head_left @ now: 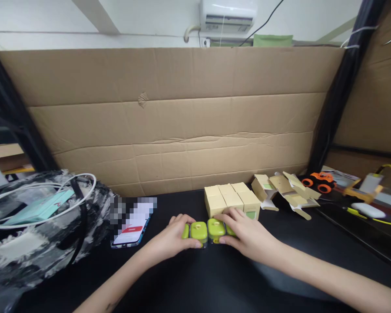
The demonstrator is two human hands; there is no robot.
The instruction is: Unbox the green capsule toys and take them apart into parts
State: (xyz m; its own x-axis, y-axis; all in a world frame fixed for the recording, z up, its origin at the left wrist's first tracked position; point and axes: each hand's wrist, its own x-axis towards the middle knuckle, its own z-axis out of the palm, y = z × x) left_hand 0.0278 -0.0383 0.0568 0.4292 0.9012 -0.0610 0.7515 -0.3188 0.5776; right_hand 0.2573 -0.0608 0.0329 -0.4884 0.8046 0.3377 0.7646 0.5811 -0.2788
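Left hand [176, 238] and right hand [244, 230] half-curled, thumbs near, fingers far, gripping green cases [198, 231], just near of cartons [215, 203]. Uneven squeeze could buckle row (shells look slick).

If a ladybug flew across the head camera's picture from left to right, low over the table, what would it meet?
Pale green packet → phone → left hand → one green-topped case → another green-topped case → right hand → opened boxes → orange toy truck → white rounded thing.

Left hand [175, 237] and right hand [243, 230] curl close together, forearms [125, 270] converging.
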